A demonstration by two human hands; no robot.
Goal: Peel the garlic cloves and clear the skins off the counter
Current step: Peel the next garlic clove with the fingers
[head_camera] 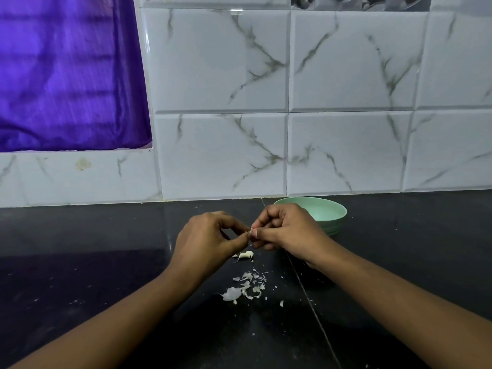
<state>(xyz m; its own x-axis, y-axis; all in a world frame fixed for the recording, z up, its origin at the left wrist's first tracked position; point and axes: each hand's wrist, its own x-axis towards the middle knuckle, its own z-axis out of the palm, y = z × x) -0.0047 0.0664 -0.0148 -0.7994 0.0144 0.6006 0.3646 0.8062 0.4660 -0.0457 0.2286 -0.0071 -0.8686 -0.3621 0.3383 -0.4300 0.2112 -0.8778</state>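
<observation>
While the left hand (206, 237) and right hand (288, 230) pinch one clove (249, 231), a loose clove (246, 254) lies left-to-right.

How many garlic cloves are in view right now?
2: one garlic clove pinched between left hand and right hand; another clove on the counter below them. More may hide in the green bowl.

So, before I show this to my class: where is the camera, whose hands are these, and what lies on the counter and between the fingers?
There is no machine: one camera sits on a person's head, looking down at their hands. The left hand and right hand pinch a garlic clove between them, mostly hidden. On the black counter lie a garlic piece, just below the hands, and a scatter of skins nearer the camera. A green bowl stands behind the right hand, by the tiled wall.
</observation>
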